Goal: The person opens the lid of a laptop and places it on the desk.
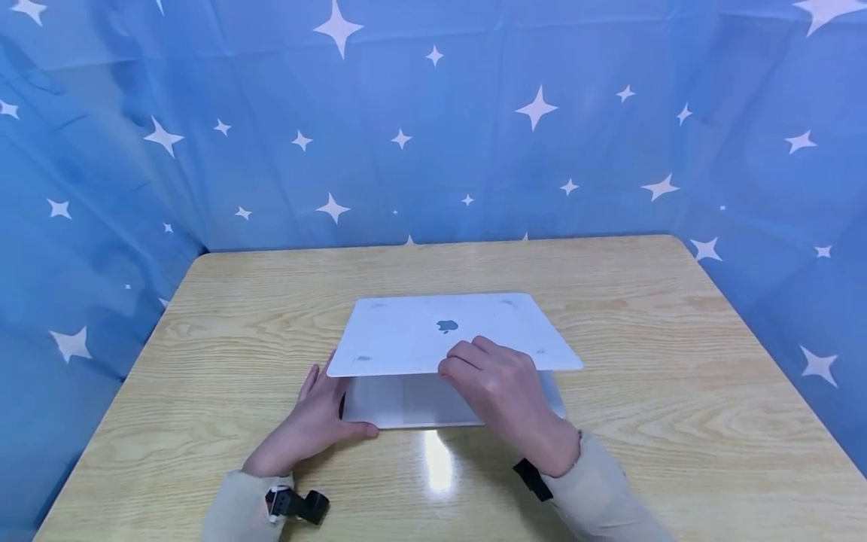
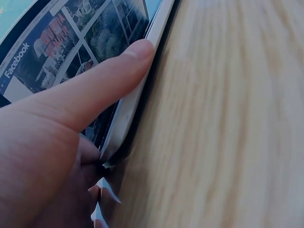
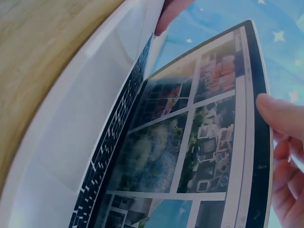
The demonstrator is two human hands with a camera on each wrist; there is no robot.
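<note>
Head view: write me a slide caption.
Right hand grips a partly raised laptop lid; left hand holds the base on a wood-grain table.

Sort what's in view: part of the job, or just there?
Part of the job:
Laptop, partly open, screen lit
Right hand, fingers gripping the lid by its near edge
Left hand, holding the near-left corner of the base

Just there:
Wooden table, under the laptop
Blue star-patterned cloth, behind the table
Black wrist devices
</note>
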